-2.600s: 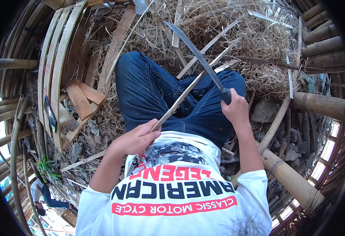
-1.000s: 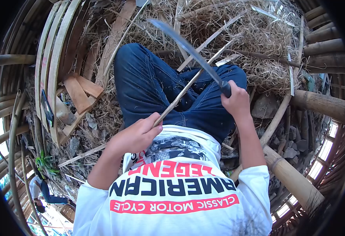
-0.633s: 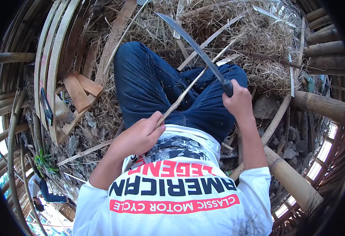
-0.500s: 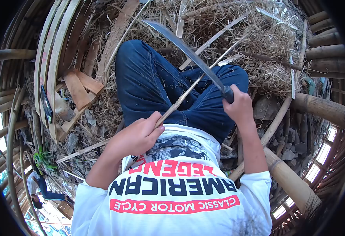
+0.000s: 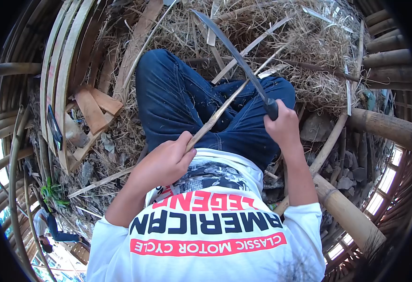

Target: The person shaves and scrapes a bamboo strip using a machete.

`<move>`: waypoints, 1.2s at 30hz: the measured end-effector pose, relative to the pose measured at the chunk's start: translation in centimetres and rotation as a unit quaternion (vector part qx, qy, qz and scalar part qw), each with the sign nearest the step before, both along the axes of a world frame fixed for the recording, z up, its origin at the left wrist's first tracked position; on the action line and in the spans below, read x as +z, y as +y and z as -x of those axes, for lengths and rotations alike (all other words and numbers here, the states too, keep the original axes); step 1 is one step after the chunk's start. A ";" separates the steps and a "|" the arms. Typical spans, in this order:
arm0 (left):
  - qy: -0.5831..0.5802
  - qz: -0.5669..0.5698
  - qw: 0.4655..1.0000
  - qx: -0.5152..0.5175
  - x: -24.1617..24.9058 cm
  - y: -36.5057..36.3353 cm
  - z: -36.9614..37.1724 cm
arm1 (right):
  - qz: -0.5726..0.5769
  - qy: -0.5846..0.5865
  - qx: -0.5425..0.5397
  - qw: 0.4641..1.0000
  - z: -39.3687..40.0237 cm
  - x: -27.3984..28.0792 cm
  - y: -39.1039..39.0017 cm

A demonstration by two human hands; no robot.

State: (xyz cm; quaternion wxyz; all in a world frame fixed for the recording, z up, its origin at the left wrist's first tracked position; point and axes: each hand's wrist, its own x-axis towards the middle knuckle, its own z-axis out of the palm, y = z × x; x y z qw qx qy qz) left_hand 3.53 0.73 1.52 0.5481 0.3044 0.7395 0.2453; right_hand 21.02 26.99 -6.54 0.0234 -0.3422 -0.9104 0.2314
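My left hand (image 5: 170,160) is closed around the near end of a thin bamboo strip (image 5: 219,114), which slants up and to the right over my lap. The black handle of a machete (image 5: 240,61) is gripped in my right hand (image 5: 282,123). Its long blade points up and to the left, overlapping the strip near my right knee. Beyond the blade, the strip's thin far end reaches out over a heap of pale shavings (image 5: 304,61).
On the left stand long wooden slats (image 5: 58,61), with a phone (image 5: 54,126) against them and wooden offcuts (image 5: 93,109) nearby. Thick bamboo poles (image 5: 347,209) lie at right beside stones (image 5: 317,128). Another person (image 5: 51,225) is in the lower left background.
The machete's blade has swung a little, its tip moving up and to the right, and its crossing point over the strip has shifted outward. My left hand keeps its hold on the strip.
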 end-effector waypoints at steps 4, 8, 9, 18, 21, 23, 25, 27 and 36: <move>0.026 -0.016 0.999 -0.008 0.2 -0.1 0.5 | 0.028 0.005 0.064 0.998 -1.8 1.5 -2.4; 0.014 0.003 1.000 -0.002 -0.3 0.2 0.1 | 0.001 0.006 0.064 0.998 -2.8 0.5 -2.3; 0.003 0.016 1.000 0.010 -0.4 0.3 0.1 | -0.007 0.006 0.040 0.999 -2.8 0.4 -2.3; -0.012 -0.007 1.000 0.026 -0.4 0.2 0.6 | -0.022 0.005 0.047 0.999 -3.1 0.8 -2.3; -0.005 -0.030 0.999 0.027 -0.5 -0.2 0.5 | -0.006 0.014 0.023 1.000 -2.9 1.0 -2.6; 0.000 -0.016 1.000 0.025 0.1 -0.1 0.8 | 0.005 0.004 0.053 0.999 -3.2 1.8 -3.6; 0.003 -0.003 1.000 0.018 0.1 0.2 0.8 | -0.001 0.009 0.059 0.998 -3.3 0.8 -2.8; -0.008 0.000 1.000 0.030 -0.1 0.5 0.2 | -0.014 0.024 0.048 0.998 -3.3 -0.4 -1.7; 0.138 -0.032 0.990 0.004 -0.1 0.4 0.8 | 0.040 0.049 0.018 0.998 -0.4 2.8 -5.5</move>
